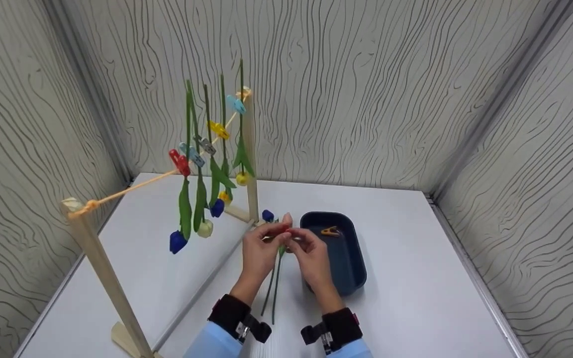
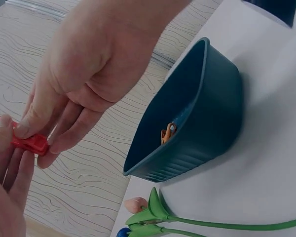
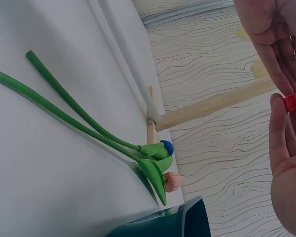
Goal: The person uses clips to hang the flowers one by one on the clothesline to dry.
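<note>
Both hands meet over the table, holding one red clothespin [image 2: 34, 143] between their fingertips. My left hand [image 1: 261, 251] pinches it from one side, and my right hand [image 1: 313, 256] grips it from the other, fingers bent. In the head view the fingers cover most of the clothespin. Below them, two artificial tulips lie on the table, a pink tulip [image 3: 173, 181] and a blue tulip [image 3: 167, 147], their green stems running toward the person.
On the left, a wooden stand [image 1: 110, 278] carries an orange cord [image 1: 137, 186]. Several tulips hang upside down from it by coloured clothespins, including a red clip [image 1: 179, 162] and a yellow clip [image 1: 218, 130]. Right of the hands sits a dark blue tub [image 1: 358, 258] with an orange clothespin [image 1: 331, 231] inside.
</note>
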`<action>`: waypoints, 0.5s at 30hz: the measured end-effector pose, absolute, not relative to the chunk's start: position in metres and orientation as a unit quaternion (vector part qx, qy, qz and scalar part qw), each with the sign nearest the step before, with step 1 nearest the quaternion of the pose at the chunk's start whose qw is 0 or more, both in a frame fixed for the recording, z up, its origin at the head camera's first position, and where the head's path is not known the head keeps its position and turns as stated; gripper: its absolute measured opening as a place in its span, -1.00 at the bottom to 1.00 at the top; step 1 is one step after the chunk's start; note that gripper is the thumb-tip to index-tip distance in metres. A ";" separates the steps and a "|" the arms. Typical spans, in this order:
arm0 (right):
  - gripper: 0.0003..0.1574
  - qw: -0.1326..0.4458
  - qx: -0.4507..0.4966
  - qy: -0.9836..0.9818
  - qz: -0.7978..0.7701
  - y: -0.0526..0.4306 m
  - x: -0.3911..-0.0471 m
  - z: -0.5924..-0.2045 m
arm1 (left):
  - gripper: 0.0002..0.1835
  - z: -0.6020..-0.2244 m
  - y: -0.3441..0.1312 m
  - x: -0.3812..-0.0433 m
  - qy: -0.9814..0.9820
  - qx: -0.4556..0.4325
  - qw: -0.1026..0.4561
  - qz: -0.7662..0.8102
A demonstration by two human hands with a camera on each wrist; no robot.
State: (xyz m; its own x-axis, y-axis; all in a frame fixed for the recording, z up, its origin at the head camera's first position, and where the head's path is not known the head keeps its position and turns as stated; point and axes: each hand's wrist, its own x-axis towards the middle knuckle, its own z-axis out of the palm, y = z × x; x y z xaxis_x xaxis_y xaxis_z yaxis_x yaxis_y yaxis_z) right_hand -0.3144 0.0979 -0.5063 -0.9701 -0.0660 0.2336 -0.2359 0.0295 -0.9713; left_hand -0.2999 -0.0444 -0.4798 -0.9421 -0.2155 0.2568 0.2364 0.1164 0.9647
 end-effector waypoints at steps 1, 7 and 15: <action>-0.67 0.061 0.106 -0.714 0.689 0.097 -0.314 -0.506 | -0.80 -0.479 -0.046 -0.300 -0.729 -0.007 0.175 -0.662; -0.70 0.028 0.135 -0.734 0.665 0.099 -0.316 -0.504 | -0.88 -0.477 -0.060 -0.300 -0.727 -0.016 0.183 -0.661; -0.83 0.101 0.246 -0.907 0.326 0.117 -0.344 -0.512 | -0.92 -0.468 -0.079 -0.296 -0.722 0.007 0.210 -0.659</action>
